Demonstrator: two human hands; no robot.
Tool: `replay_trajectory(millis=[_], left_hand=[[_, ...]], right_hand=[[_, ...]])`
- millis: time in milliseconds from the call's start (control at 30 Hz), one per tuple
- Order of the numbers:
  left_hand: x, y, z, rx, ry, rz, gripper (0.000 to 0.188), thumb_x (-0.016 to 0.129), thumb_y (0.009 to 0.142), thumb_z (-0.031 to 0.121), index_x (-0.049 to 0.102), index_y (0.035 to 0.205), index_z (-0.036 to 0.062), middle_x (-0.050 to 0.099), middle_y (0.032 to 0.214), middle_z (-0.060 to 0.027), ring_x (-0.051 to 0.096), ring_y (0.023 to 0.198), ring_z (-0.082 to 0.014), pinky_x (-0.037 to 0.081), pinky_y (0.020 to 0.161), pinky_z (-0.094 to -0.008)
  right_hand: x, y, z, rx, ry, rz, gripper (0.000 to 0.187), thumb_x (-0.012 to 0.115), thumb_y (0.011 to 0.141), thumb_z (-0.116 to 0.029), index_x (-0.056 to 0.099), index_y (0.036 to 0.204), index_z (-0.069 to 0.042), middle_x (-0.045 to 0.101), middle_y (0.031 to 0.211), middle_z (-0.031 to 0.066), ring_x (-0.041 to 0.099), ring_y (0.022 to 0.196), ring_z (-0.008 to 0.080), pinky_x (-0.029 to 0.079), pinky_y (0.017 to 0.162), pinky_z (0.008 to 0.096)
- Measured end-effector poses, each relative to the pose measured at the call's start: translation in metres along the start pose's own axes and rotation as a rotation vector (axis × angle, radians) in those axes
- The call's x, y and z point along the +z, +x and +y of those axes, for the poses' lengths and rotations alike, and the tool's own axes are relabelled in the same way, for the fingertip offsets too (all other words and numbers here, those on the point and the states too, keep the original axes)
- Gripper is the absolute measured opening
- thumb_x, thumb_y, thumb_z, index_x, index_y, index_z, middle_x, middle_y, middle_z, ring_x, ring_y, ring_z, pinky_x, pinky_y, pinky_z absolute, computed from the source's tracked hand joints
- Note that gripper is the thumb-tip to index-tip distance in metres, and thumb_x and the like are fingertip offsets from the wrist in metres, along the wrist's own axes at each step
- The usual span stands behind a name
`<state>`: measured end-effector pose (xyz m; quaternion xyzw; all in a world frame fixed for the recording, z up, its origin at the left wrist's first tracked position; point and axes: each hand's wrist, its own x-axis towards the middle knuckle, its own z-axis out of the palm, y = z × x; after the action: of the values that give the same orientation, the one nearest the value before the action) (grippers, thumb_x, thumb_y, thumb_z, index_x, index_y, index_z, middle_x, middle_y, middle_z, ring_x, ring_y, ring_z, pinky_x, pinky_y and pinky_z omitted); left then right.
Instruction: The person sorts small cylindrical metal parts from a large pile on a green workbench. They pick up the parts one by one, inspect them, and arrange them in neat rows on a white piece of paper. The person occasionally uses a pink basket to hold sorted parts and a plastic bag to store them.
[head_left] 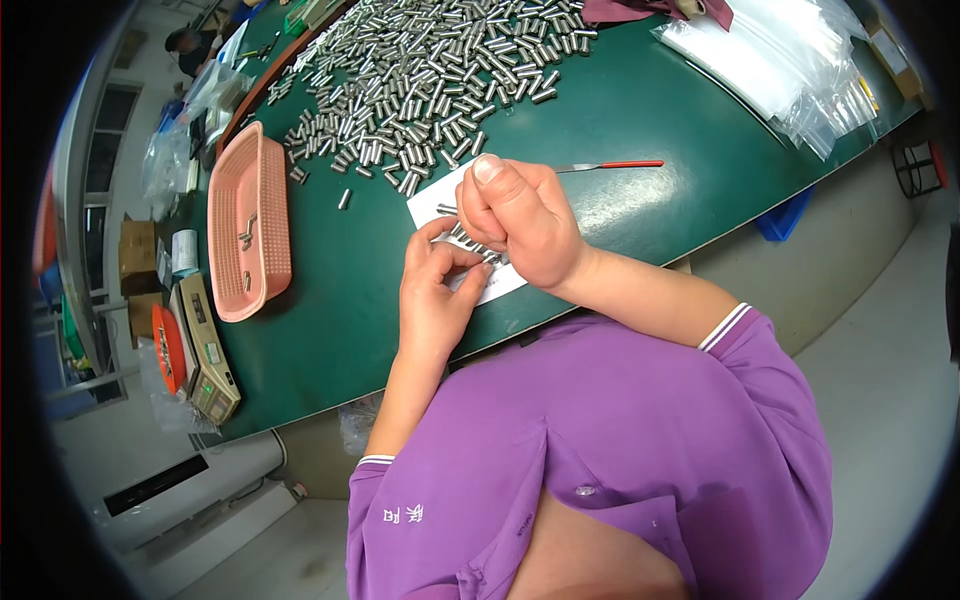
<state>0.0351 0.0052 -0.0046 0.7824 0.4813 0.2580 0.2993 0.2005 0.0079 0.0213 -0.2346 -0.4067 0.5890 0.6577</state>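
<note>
A row of small shiny metal cylinders (466, 239) lies on a white sheet of paper (425, 208) near the table's front edge. My left hand (432, 295) curls around this row, its fingertips at one end and its thumb at the other. Just right of it, my right hand (530, 220) is closed in a fist above the paper, thumb on top. Whatever the fist may hold is hidden. Beyond both hands spreads a large heap of the same cylinders (420, 75). One loose cylinder (345, 199) lies apart, left of the paper.
A pink plastic basket (222, 230) with a few metal pieces stands at left, beside a digital scale (207, 350) with an orange tray (167, 345). A red-handled tool (630, 164) lies right of my fist. Clear plastic bags (770, 60) cover the far right corner.
</note>
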Motion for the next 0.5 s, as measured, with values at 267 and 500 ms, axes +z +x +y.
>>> replay_trajectory(millis=[267, 500], left_hand=[[0.002, 0.000, -0.001, -0.002, -0.029, 0.024, 0.011, 0.077, 0.075, 0.000, 0.067, 0.081, -0.0005, 0.055, 0.127, -0.0170, 0.065, 0.102, -0.0259, 0.057, 0.080, -0.0324], [0.000, 0.003, 0.006, -0.079, -0.090, 0.007, 0.011, 0.077, 0.075, 0.001, 0.067, 0.080, -0.0015, 0.056, 0.125, -0.0169, 0.065, 0.102, -0.0252, 0.057, 0.081, -0.0328]], right_hand=[[0.003, 0.001, -0.001, -0.045, -0.031, 0.033, 0.053, 0.034, 0.106, -0.038, 0.040, 0.063, -0.009, 0.041, 0.057, 0.0011, 0.034, 0.054, 0.0085, 0.029, 0.050, 0.0251], [0.014, 0.002, 0.008, -0.066, -0.220, 0.018, 0.051, 0.038, 0.106, -0.037, 0.042, 0.064, -0.008, 0.040, 0.059, -0.0009, 0.032, 0.056, 0.0080, 0.031, 0.051, 0.0249]])
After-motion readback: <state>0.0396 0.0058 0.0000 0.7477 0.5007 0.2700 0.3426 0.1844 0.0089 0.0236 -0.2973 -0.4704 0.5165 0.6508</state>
